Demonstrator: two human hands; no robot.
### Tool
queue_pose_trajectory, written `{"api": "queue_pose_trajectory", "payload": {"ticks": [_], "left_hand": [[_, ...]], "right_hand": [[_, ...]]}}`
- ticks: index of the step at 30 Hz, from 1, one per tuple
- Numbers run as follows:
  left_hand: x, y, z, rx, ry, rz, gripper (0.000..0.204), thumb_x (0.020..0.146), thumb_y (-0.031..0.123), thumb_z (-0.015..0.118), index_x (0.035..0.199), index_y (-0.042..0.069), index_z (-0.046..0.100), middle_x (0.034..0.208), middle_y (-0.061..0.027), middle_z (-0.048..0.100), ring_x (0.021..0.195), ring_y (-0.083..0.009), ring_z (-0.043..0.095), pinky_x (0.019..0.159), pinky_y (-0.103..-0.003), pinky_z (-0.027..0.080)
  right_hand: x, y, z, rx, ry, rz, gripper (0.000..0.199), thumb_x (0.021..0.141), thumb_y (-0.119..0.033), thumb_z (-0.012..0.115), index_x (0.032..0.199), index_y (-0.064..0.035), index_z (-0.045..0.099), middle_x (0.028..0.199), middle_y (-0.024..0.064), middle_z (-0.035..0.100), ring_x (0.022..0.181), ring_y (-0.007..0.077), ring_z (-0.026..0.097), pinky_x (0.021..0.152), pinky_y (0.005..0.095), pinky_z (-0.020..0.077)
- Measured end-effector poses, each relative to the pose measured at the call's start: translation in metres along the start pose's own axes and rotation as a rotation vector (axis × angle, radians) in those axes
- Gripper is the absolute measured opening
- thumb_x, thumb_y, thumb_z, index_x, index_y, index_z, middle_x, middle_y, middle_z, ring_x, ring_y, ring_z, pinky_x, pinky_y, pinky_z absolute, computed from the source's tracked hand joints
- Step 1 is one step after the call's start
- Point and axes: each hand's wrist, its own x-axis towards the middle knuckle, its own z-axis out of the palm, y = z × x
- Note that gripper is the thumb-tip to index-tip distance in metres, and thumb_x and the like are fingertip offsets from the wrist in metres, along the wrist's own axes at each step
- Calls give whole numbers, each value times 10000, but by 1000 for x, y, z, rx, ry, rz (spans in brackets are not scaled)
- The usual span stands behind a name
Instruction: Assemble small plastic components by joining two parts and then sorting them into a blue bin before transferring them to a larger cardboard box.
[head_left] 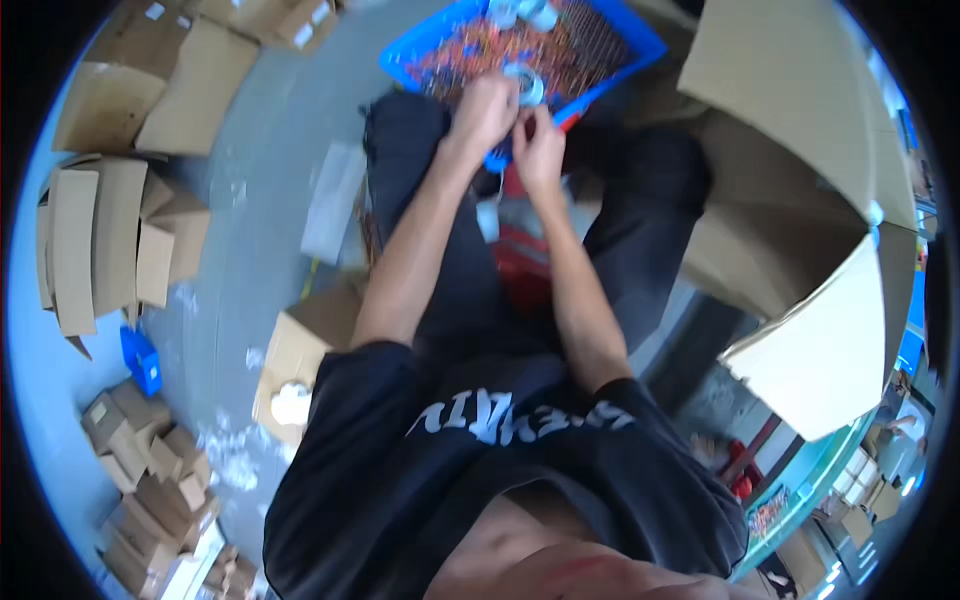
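Observation:
A blue tray (400, 66) full of small reddish-orange pieces (475, 50) lies in front of my knees. At its near side my left hand (486, 108) is closed, with its fingertips against or just beside a pale, round, ring-like part (526, 86). Just right of it, my right hand (541, 148) is pinched, its fingertips close below the same part. Blur and the fingers hide what either hand grips. More pale round parts (522, 12) rest at the far side of the tray.
A big open cardboard box (790, 120) stands close on my right. A smaller box (285, 365) sits by my left elbow. Several cartons (110, 235) are piled at the left, near a small blue bin (141, 360). A red object (525, 270) shows between my legs.

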Motion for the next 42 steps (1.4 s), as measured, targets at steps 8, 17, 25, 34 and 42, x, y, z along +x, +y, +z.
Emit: {"api": "queue_pose_trajectory", "payload": {"ticks": [8, 17, 25, 34, 42], "left_hand": [[29, -9, 11, 123, -15, 30, 169, 765, 64, 629, 921, -2, 626, 971, -202, 628, 911, -360, 614, 790, -432, 490], [11, 10, -9, 53, -70, 225, 178, 776, 52, 627, 949, 11, 624, 970, -192, 632, 926, -341, 618, 791, -412, 499], [111, -30, 10, -47, -25, -34, 329, 850, 179, 599, 1162, 79, 571, 1075, -190, 625, 1004, -329, 607, 841, -431, 495], [189, -64, 80, 196, 137, -234, 363, 879, 382, 560, 970, 51, 679, 878, -213, 655, 839, -377, 638, 747, -468, 507], [156, -45, 44, -114, -47, 9, 415, 862, 380, 620, 736, -13, 657, 709, -190, 643, 667, -327, 634, 626, -435, 471]], "right_hand": [[43, 9, -39, 201, 157, -36, 105, 814, -44, 631, 907, -16, 593, 779, 155, 642, 700, 294, 650, 648, 355, 510], [50, 7, -40, -32, -269, -27, 159, 801, -93, 665, 949, -45, 631, 787, 214, 634, 739, 342, 649, 647, 385, 502], [56, 14, -37, -104, -21, 78, 204, 819, -167, 672, 820, 33, 629, 749, 217, 642, 690, 357, 642, 624, 406, 494], [70, -9, -45, 72, 71, 325, 278, 879, -206, 654, 740, 34, 630, 602, 96, 629, 540, 139, 623, 560, 265, 486], [-37, -125, -174, 205, -119, -225, 116, 802, -88, 674, 717, -24, 628, 631, 66, 589, 576, 150, 584, 511, 247, 449]]}}
